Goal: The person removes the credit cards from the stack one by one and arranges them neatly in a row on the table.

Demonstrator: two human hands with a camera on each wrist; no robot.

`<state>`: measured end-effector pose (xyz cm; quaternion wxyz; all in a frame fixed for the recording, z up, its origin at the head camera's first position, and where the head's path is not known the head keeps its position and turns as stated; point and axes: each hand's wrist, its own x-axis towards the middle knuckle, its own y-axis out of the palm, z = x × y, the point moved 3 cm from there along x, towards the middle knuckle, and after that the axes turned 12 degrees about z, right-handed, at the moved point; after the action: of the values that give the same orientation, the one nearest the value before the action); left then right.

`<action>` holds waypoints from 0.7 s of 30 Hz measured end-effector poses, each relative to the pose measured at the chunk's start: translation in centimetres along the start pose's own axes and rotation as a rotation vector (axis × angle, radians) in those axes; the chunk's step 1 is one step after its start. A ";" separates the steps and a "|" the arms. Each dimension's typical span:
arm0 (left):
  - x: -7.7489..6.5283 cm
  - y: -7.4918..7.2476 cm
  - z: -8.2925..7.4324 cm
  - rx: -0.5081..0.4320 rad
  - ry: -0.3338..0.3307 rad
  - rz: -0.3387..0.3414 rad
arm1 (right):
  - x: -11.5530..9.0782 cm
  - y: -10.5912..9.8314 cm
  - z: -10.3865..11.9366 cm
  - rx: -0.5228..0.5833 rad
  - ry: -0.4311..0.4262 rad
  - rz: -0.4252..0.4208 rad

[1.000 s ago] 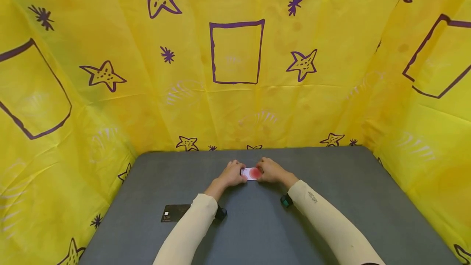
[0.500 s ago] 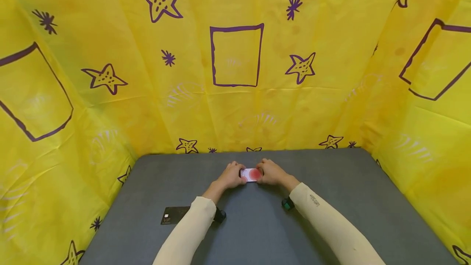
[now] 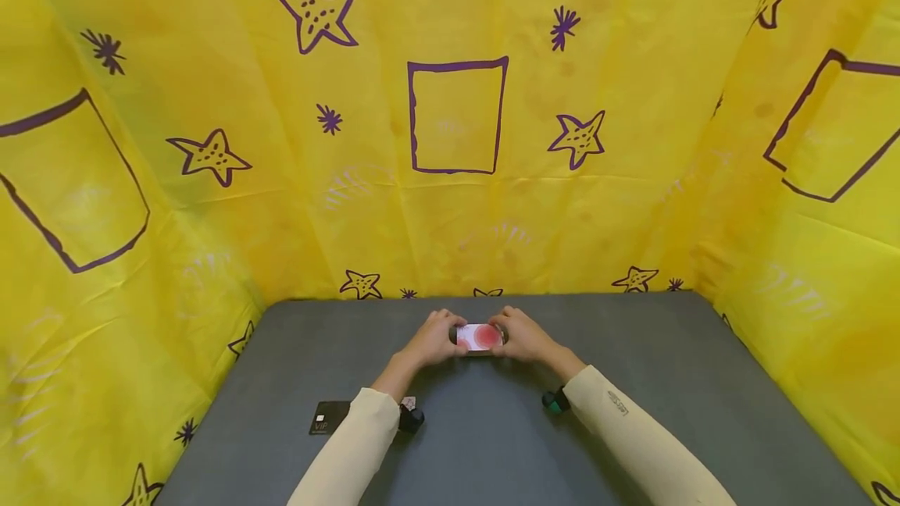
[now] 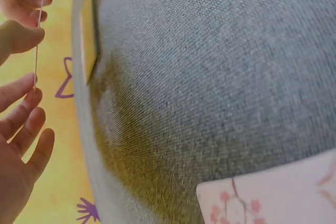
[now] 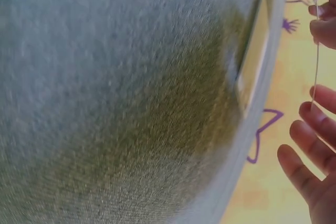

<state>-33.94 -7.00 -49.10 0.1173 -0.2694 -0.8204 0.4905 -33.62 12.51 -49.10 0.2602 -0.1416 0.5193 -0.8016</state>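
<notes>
The gray desk [image 3: 647,365] runs back to a yellow cloth [image 3: 605,209], which rises beyond its far edge and along both sides. Beyond the hands only a narrow strip of desk remains before that edge. A broad stretch shows between the two forearms, and more spreads out on the outer side of the right sleeve [image 3: 633,428]. To the left, a black card [image 3: 323,418] marked VIP lies flat, partly hidden by the left sleeve [image 3: 351,443]. The left wrist view also catches one corner of a pink blossom card [image 4: 278,198] lying on the desk.

The pale card [image 3: 480,336], printed with a large red circle, is held up off the desk near the far edge, its long side running left to right. The left hand [image 3: 430,338] pinches its left end and the right hand [image 3: 526,336] its right end, leaving the middle uncovered. Both wrist views show this card edge-on as a thin line between the fingers; the lower fingers of each hand fan out with gaps between them. Below, a flat piece [image 4: 89,38] with a yellowish sheen lies on the desk near its far edge, apart from the raised card.
</notes>
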 end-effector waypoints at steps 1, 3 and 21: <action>-0.2 -0.1 -0.1 -0.005 0.007 -0.004 | -0.1 0.0 0.1 0.010 -0.005 -0.012; -0.5 -0.2 -0.2 -0.018 0.018 -0.013 | -0.4 -0.1 0.2 0.020 -0.016 -0.032; -2.6 -2.1 -1.9 -0.061 0.036 -0.090 | -2.4 -2.3 2.2 0.034 -0.140 -0.214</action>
<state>-31.64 -7.82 -46.16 0.1459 -0.2446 -0.8441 0.4543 -31.11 12.96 -46.02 0.2114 -0.2474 0.4681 -0.8215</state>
